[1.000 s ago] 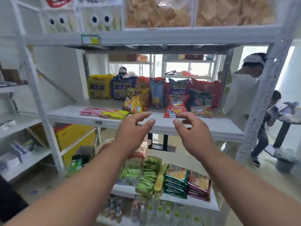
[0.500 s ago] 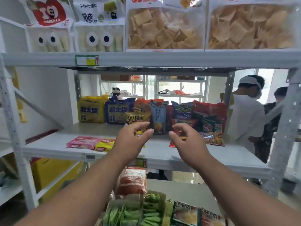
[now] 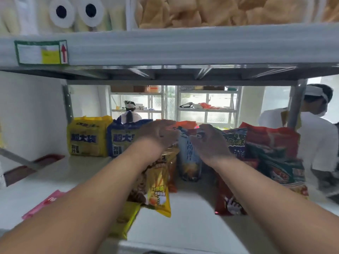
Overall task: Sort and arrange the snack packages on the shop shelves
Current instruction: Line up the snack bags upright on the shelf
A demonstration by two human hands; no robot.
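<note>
A tall blue snack bag stands upright mid-shelf. My right hand curls its fingers over the bag's top right edge. My left hand is at the bag's top left, beside an orange bag; blur hides whether it grips anything. Under my left wrist a yellow chip bag leans forward. A red bag lies flat below my right forearm. Yellow and blue noodle multipacks stand at the back left. A big red bag and darker bags pile up on the right.
The white shelf board carries a pink packet and a flat yellow packet at its front left. The upper shelf beam hangs low overhead. A person in white stands behind the rack at right, another person farther back.
I have moved closer to the middle shelf. Both hands went forward from in front of the shelf edge to the top of the blue bag.
</note>
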